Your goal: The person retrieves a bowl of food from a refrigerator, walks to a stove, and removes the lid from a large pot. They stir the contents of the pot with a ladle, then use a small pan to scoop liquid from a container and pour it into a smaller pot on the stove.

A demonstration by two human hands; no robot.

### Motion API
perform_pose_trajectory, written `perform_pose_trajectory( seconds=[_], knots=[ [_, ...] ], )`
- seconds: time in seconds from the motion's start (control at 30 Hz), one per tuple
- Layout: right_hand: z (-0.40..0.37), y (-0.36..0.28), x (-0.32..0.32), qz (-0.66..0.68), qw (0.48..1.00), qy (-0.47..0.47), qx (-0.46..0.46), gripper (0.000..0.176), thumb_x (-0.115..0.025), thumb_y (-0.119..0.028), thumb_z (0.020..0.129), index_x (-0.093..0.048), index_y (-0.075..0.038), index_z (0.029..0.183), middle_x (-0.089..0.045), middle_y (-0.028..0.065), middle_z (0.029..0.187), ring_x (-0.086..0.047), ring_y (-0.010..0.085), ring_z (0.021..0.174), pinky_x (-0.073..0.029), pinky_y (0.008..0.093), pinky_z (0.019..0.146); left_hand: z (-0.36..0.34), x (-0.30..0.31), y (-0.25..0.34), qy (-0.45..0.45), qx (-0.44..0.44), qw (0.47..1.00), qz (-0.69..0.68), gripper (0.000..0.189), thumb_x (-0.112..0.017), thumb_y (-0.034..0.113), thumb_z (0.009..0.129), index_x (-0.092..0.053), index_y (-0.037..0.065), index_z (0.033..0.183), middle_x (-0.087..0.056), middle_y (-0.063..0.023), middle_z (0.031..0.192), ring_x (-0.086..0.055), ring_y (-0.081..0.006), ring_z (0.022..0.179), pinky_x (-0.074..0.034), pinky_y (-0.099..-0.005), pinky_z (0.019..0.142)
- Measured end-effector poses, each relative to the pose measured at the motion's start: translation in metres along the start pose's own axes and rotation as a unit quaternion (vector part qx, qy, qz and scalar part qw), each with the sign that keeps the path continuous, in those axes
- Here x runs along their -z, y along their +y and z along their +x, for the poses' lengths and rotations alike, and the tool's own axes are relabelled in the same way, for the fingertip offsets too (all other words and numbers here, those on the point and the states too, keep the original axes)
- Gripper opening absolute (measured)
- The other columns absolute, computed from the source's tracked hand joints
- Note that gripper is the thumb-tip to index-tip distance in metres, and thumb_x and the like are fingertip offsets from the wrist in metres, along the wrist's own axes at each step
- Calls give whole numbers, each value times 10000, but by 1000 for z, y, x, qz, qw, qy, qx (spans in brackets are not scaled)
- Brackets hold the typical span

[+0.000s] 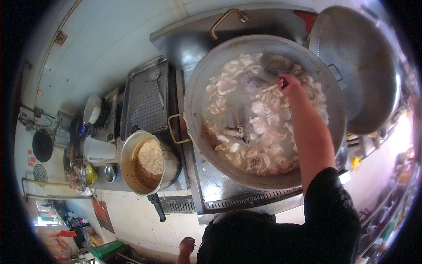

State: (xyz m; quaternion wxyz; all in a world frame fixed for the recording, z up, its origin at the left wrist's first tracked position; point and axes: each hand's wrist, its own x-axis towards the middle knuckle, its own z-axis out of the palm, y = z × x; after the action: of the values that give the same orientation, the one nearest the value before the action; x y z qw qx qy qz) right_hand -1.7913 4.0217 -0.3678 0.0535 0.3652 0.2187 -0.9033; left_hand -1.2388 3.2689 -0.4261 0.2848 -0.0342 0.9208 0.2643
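Note:
A very large metal pot (193,132) holds pale chunks of meat (266,114) in cloudy liquid, with darker pieces among them. Over its far side reaches my right hand (291,86), closed around the dark handle of a ladle. The ladle's wide round bowl (277,64) lies at the surface of the liquid near the far wall of the pot. Low in the view, beside my body and away from the pot, my left hand (187,245) is curled closed; nothing shows in it.
A brass-coloured tap (226,20) is behind the pot, and a big round metal lid (356,70) leans at its right. Left stand a pressure cooker pot (125,171) with brownish contents, a perforated tray (145,103) with a spoon, and a white container (100,148).

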Motion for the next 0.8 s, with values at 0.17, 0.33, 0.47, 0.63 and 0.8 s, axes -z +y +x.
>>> perform_pose_trajectory(
  seconds=[0.17, 0.33, 0.47, 0.63, 0.8],
  knots=[
    [-6, 10, -14, -26, 999, 21, -8, 182, -518, -149, 814, -408, -46, 712, -446, 35, 583, -451, 119, 458, -349, 211, 348, -5, -8, -10, 1, 6, 999, -47, 117, -657, 92, 615, -545, 101, 647, -614, -78, 780, -590, -270, 803, -502, -384, 626],
    [0, 17, -22, -52, 998, 12, 28, 175, -506, -137, 818, -378, -57, 729, -440, 41, 582, -452, 127, 461, -342, 209, 344, -3, 13, 35, -3, 14, 998, 61, 86, -634, 82, 646, -551, 101, 646, -612, -83, 780, -594, -273, 788, -500, -387, 627],
    [-3, 25, -38, -75, 996, 20, 37, 182, -500, -123, 815, -362, -62, 714, -425, 38, 573, -444, 131, 459, -342, 206, 346, 0, 16, 27, -26, -103, 972, 207, 103, -516, 139, 746, -580, 93, 679, -618, -104, 825, -598, -258, 790, -498, -374, 664],
    [12, 22, -54, -19, 999, -24, 12, 171, -530, -123, 800, -377, -73, 743, -402, 38, 565, -450, 163, 449, -365, 257, 346, 0, 3, 15, -33, 129, 991, -33, 65, -576, 158, 731, -577, 104, 694, -614, -93, 833, -588, -250, 830, -491, -373, 692],
    [1, 35, -61, -21, 998, 1, 57, 165, -528, -105, 795, -377, -76, 734, -413, 45, 575, -439, 148, 442, -335, 232, 335, -1, 5, 14, -26, -37, 990, 132, 105, -658, 125, 646, -557, 105, 666, -606, -83, 804, -579, -263, 853, -487, -387, 689]
  ],
)
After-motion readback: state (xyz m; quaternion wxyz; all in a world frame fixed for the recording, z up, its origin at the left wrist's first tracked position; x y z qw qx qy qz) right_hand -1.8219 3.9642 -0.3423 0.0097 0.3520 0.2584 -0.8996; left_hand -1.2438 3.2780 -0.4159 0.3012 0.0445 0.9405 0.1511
